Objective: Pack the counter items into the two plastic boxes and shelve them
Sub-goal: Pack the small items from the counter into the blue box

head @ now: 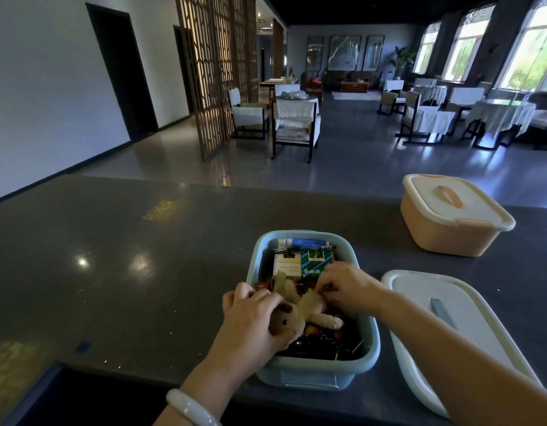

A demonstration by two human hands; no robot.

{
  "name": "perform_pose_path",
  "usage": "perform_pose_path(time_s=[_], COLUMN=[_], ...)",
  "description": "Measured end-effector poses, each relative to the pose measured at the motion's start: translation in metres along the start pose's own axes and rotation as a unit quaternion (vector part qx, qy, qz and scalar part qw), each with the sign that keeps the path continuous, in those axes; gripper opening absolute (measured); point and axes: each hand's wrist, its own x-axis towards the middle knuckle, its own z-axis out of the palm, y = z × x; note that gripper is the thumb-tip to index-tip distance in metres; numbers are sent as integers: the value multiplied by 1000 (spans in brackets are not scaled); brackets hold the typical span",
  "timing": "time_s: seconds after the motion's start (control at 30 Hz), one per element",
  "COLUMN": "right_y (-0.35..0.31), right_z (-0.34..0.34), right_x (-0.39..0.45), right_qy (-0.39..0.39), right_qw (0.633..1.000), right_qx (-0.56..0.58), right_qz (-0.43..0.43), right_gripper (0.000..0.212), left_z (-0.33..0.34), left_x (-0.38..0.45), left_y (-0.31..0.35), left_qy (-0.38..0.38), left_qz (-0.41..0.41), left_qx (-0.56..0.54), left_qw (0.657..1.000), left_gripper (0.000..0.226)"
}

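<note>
A light blue plastic box (315,368) stands open on the dark counter (127,256), near its front edge. Inside lie small card packs (315,261), a pen, clips and other small items. A tan plush bear (309,309) lies across the box's near half. My left hand (250,321) grips the bear's head. My right hand (342,287) pinches the bear's body from the right. The box's white lid with a blue handle (444,321) lies on the counter just right of it. A peach box (450,216) with its lid on stands at the far right.
The counter stretches wide to the left of the blue box. Beyond its far edge is a dining room with chairs, covered tables and a wooden lattice screen. A dark recess runs below the counter's near edge.
</note>
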Motion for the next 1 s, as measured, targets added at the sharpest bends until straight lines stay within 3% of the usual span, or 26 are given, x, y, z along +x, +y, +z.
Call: perform_pose_path(time_s=[0.3, 0.43, 0.47, 0.53, 0.63, 0.8, 1.0], right_y=[-4, -7, -8, -7, 2, 11, 12], right_z=[-10, -24, -25, -21, -14, -19, -10], right_x=[2, 7, 8, 7, 4, 9, 12], right_qy=[-38, 123, 134, 45, -121, -150, -132], right_qw=[999, 992, 990, 999, 992, 977, 982], right_qx=[-27, -29, -23, -25, -7, 120, 98], right_qz=[27, -24, -30, -14, 31, 96, 96], right_gripper=[15, 9, 7, 6, 24, 29, 32], left_z=[0, -1, -1, -1, -1, 2, 4], left_x=[2, 3, 3, 5, 8, 11, 11], left_y=[-3, -6, -7, -6, -4, -6, -6], left_qy=[-15, -2, -1, -8, -22, -48, -62], left_qz=[-18, -31, -34, -31, -26, -44, -55], left_qx=[1, -19, -20, -13, 8, 7, -19], left_qw=[1000, 999, 999, 999, 999, 998, 996], left_gripper=[55, 45, 44, 45, 49, 53, 56])
